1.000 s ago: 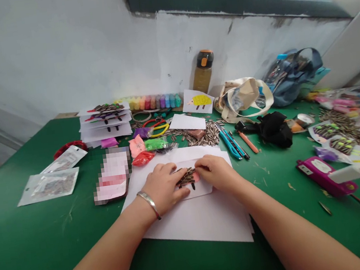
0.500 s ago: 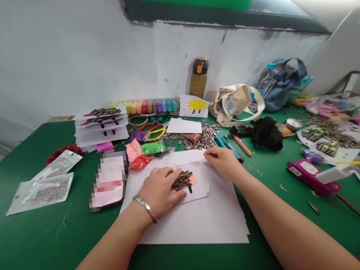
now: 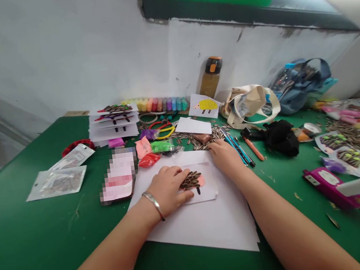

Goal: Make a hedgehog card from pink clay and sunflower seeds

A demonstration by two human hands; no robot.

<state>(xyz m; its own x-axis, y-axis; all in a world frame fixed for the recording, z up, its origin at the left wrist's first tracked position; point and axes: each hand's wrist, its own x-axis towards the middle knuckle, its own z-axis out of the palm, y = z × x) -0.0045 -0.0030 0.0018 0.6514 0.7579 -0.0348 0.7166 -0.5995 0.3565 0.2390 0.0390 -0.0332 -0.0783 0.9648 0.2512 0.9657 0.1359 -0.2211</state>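
Observation:
My left hand (image 3: 170, 187) lies with fingers spread over the left part of a small white card (image 3: 210, 195), steadying nothing else that I can see. On this card is a hedgehog picture (image 3: 191, 180) with overlapping sunflower seeds for its back, a pink face and a dark leg; part of it hides under my fingers. The card rests on large white paper sheets (image 3: 209, 231). Beyond the card, my right hand (image 3: 225, 157) reaches to the near edge of a pile of sunflower seeds (image 3: 216, 135). Its fingers are drawn together, and whatever is between the fingertips is hidden.
Left of the paper are a phone (image 3: 119, 178) and clear packets (image 3: 56, 183). Coloured clay packs (image 3: 162, 146), stacked cards (image 3: 115, 132) and a bottle (image 3: 211, 77) stand behind. Pens (image 3: 234, 145), a black cloth item (image 3: 280, 138) and a magenta glue gun (image 3: 334, 187) lie rightward.
My right hand has moved forward from the paper to the edge of the seed pile. My left hand stays on the card. The view has shifted so that things appear farther right.

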